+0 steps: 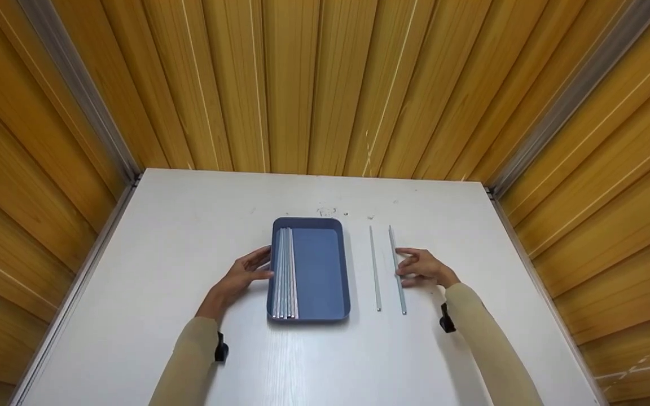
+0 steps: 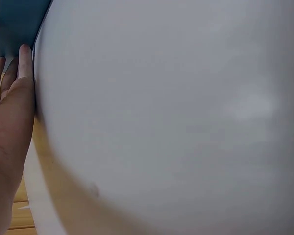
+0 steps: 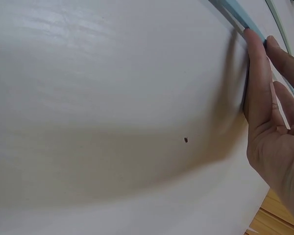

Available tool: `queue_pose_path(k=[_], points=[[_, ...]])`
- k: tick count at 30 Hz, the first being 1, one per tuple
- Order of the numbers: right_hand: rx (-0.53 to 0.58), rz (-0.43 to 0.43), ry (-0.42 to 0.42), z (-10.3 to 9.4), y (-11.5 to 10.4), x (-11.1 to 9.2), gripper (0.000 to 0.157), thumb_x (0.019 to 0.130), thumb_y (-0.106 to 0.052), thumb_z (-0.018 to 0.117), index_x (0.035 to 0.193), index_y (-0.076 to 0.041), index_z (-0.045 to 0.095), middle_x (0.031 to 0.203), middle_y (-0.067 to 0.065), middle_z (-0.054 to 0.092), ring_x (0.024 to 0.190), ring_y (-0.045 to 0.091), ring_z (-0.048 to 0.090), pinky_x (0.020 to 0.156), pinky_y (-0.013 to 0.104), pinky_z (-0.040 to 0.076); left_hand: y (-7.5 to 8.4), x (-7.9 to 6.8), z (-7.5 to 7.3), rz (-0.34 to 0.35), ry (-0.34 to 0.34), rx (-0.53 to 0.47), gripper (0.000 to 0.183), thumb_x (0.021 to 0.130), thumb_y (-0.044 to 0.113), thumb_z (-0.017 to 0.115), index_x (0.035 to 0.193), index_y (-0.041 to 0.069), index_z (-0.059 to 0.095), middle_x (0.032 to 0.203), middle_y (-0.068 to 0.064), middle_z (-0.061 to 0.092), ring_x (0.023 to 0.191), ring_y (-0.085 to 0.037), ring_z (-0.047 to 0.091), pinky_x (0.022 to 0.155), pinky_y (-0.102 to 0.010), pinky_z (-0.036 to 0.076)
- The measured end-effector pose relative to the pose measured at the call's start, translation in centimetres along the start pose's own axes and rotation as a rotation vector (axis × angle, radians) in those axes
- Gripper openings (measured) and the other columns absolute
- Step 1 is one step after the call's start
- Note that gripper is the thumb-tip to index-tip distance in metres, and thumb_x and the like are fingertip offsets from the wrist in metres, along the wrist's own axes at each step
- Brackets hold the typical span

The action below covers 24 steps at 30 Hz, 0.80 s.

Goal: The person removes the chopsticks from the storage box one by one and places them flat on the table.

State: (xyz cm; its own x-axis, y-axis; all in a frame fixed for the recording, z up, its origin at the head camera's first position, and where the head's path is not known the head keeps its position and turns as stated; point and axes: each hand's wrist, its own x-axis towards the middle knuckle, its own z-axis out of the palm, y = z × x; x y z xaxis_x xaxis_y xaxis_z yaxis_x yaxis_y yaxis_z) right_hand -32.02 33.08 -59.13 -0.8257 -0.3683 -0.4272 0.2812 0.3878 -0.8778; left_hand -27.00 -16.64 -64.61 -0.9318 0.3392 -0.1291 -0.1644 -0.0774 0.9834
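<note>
A blue rectangular tray (image 1: 319,276) lies on the table, with several pale, thin chopsticks (image 1: 284,273) side by side along its left wall. My left hand (image 1: 241,276) touches the tray's left side with thumb and fingers extended; the left wrist view shows the fingers (image 2: 25,63) against the tray wall (image 2: 19,24). To the right of the tray, my right hand (image 1: 424,268) pinches a light blue chopstick (image 1: 400,290) between thumb and fingertips near its middle. A pale green chopstick (image 1: 375,270) lies between that one and the tray, apart from both.
The white table (image 1: 189,225) extends around the tray, and its far edge meets a yellow wood-patterned wall (image 1: 291,84). Similar walls stand left and right, with grey metal rails (image 1: 79,84) at the corners. Small dark marks (image 1: 326,211) dot the table beyond the tray.
</note>
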Motion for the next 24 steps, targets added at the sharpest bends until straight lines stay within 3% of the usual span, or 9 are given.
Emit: queue_pose_path(k=[19, 24], points=[[-0.035, -0.015, 0.145, 2.0, -0.3, -0.1, 0.072, 0.089, 0.009, 0.071, 0.152, 0.01, 0.035, 0.096, 0.011, 0.073, 0.08, 0.014, 0.073, 0.073, 0.034, 0.066, -0.3, 0.0, -0.3, 0.019, -0.022, -0.006, 0.079, 0.091, 0.001, 0.074, 0.159, 0.005, 0.034, 0.166, -0.018, 0.033, 0.156, -0.035, 0.028, 0.126, -0.045, 0.031], [0.013, 0.01, 0.156, 2.1, -0.5, -0.3, 0.072, 0.09, 0.008, 0.071, 0.153, 0.01, 0.035, 0.096, 0.01, 0.071, 0.082, 0.015, 0.074, 0.073, 0.033, 0.066, -0.3, 0.1, -0.2, 0.017, -0.027, -0.009, 0.08, 0.09, 0.001, 0.075, 0.159, 0.004, 0.034, 0.166, -0.018, 0.033, 0.156, -0.035, 0.028, 0.126, -0.044, 0.031]])
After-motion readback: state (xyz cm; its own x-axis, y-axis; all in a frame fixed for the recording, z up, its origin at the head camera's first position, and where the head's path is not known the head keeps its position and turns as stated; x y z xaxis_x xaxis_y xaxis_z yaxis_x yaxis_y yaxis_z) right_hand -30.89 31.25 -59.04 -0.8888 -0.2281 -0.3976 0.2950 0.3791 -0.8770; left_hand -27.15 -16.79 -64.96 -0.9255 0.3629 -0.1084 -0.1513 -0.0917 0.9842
